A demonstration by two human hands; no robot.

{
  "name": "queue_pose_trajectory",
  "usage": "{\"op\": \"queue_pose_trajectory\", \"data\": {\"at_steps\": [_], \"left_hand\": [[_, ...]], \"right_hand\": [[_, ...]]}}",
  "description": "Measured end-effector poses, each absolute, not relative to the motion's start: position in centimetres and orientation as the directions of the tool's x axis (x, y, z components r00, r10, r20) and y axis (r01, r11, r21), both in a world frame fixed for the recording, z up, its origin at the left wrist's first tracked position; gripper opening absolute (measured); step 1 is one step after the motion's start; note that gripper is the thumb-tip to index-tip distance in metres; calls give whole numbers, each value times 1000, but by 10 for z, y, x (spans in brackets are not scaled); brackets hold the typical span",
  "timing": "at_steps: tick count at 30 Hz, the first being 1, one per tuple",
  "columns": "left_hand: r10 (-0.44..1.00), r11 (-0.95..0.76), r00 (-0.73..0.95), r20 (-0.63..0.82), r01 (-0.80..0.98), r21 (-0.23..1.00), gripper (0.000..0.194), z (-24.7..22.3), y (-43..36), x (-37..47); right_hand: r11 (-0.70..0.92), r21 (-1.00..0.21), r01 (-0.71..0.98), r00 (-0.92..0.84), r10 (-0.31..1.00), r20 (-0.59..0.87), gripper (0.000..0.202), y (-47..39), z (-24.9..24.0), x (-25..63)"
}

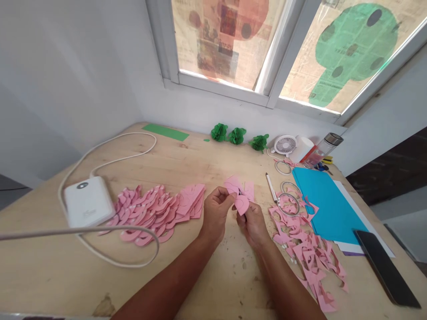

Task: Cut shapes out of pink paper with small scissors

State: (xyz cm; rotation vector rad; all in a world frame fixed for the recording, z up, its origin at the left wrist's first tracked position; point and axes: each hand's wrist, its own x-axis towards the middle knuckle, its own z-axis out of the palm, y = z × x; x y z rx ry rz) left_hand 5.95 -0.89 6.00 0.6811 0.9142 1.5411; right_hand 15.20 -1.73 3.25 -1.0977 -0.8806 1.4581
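Note:
In the middle of the table, my left hand (pixel 216 211) pinches a piece of pink paper (pixel 242 204) with a rounded edge and a drawn curved line. My right hand (pixel 254 226) is closed just right of it, around a pair of scissors mostly hidden by the fingers and paper. Only a small dark bit of the scissors (pixel 239 193) shows between the paper's parts. Left of my hands lie many cut pink paper shapes (pixel 150 209) in overlapping rows, beside uncut pink pieces (pixel 190 201) with drawn outlines. Pink offcuts (pixel 310 258) are heaped to the right.
A white power bank (pixel 88 202) with a looping cable stands at left. Green paper ornaments (pixel 237 135) and a green strip (pixel 166 132) lie along the back. At right are a small fan (pixel 285 144), bottle (pixel 323 149), pen (pixel 271 187), tape rolls (pixel 288 204), blue sheets (pixel 330 204) and a phone (pixel 387 269).

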Motion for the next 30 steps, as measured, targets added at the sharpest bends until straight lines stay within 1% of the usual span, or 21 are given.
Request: {"op": "queue_pose_trajectory", "data": {"at_steps": [5,9,19,24,30], "left_hand": [[983,-12,-164,-87,-524,852,20,62,-10,59],[987,-15,-145,-71,-521,853,21,60,-11,59],[988,-20,-140,-60,-509,861,21,56,-11,60],[990,-15,-126,-61,-526,850,19,56,-12,59],[985,-10,-151,-81,-523,852,19,57,-10,59]], "right_hand": [[-153,-943,-295,2,987,-160,29,-18,33,150],[-135,-931,-340,-10,990,-140,29,-19,32,148],[-162,-903,-397,-9,985,-172,31,-20,26,146],[-141,-919,-368,-2,989,-151,30,-19,28,146],[-150,-934,-323,17,986,-164,31,-19,30,147]]}}
